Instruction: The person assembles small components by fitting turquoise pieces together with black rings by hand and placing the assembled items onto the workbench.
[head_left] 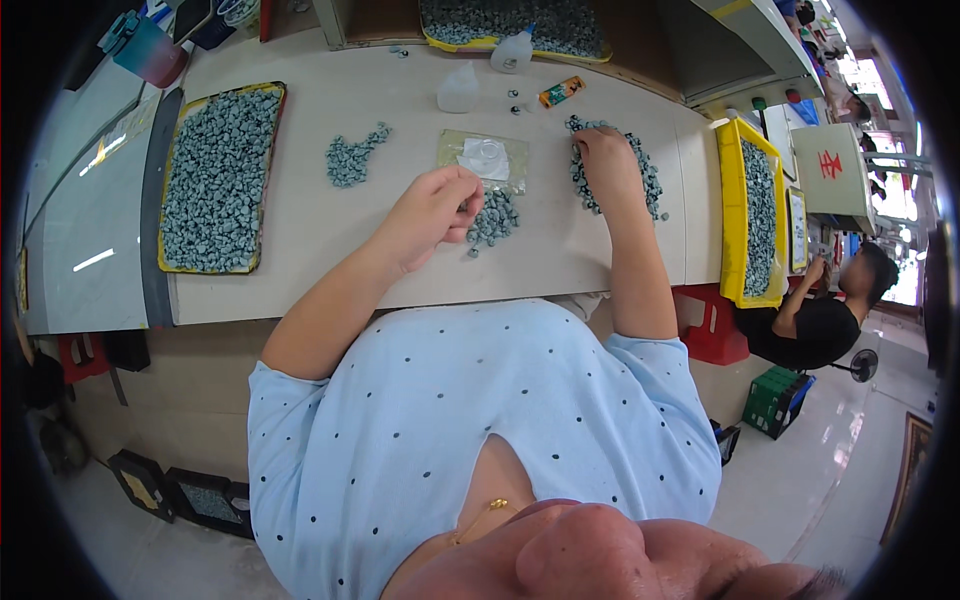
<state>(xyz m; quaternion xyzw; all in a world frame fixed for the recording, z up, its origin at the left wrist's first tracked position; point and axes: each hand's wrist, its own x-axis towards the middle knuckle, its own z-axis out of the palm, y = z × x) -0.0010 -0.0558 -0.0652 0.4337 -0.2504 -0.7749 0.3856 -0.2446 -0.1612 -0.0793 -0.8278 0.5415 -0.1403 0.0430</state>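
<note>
My left hand (pixel 440 208) is closed, its fingers curled in beside a small pile of grey-green, stone-like pieces (pixel 493 218) at the middle of the table. Whatever its fingertips pinch is too small to name. Over on the right, my right hand (pixel 608 168) reaches down into another pile of darker small pieces (pixel 648 178). Those fingers are drawn together at the pile's far edge, and what lies between them is hidden. Just beyond the middle pile lies a flat yellowish pad (pixel 455 150), with a white sheet and a clear round piece (pixel 487 153) on it.
A shallow tray of pieces (pixel 284 100) sits at the left, near a loose heap (pixel 350 160). Two squeeze bottles (pixel 459 92) and a small orange-and-green packet (pixel 562 92) stand farther back. At the right is a yellow tray (pixel 733 220); beyond it sits another person (pixel 830 320).
</note>
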